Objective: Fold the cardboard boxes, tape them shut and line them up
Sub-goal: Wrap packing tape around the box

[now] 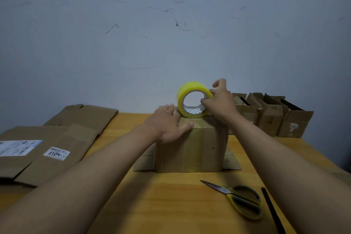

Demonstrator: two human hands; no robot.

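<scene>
Left hand flat on box, right hand holding tape roll

A makeshift packing room: scuffed bare wall, wooden table, flattened cartons.

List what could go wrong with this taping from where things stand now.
1. The left hand only presses flat on the box, so a pull from the tape roll in the right hand's grip could shift the box and skew the strip.
2. The scissors lie near the right forearm; reaching back for them risks a bump.
3. Letting go to cut may let the loose tape stick back.
</scene>
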